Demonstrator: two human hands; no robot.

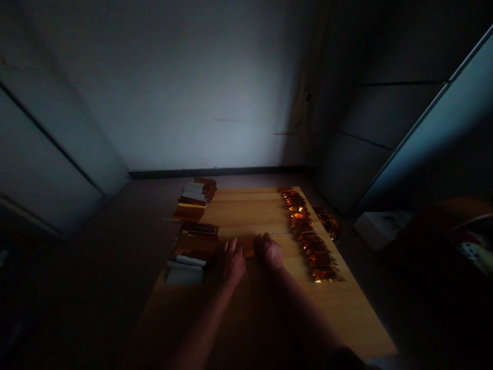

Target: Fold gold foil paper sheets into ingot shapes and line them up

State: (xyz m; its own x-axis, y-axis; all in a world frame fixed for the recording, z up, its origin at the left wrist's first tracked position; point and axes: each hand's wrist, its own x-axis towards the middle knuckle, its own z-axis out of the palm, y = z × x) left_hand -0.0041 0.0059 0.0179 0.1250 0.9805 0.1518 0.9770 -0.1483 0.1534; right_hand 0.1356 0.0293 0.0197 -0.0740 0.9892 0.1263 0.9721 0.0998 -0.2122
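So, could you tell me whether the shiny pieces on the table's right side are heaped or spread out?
Spread out: the shiny pieces overlap in a long row near the table's right edge.

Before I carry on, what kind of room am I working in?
Probably a dim room in a home, perhaps used for handwork: a plain wall, a wooden table bearing rows of shiny folded pieces, and a white box on the floor.
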